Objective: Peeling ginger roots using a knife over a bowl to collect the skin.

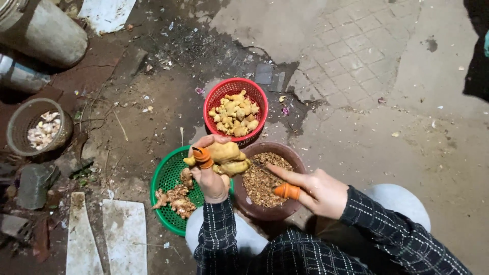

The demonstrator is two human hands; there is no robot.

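**A knobbly piece of ginger, held at its thick middle**

My left hand (211, 175) is closed around a peeled piece of ginger (226, 157), fingers curled behind it and the thumb, in an orange rubber thumb guard (202, 157), pressed on its near side. I hold the root up above the gap between the green basket (165, 178) and the brown bowl (298, 163), just short of the red basket (216, 99).

The piece looks firm and stiff, with lobes that stick out at odd angles. I judge it light enough for one hand, but the scraped, pale yellow surface is probably damp and slick, so a loose pinch could let it twist. The thin side knobs could snap under pressure; the thick body between them is the sound place to grip, and that is where my fingers sit now.

My right hand (318, 191) holds nothing that I can make out. It is half open over the brown bowl, fingers stretched toward the root, thumb in a second orange guard (287, 191). Whether a small blade lies under the fingers, I cannot tell.

The brown bowl holds scrapings (260, 178). The green basket carries unpeeled, darker ginger (175, 199); the red one holds cleaned yellow pieces (235, 113).
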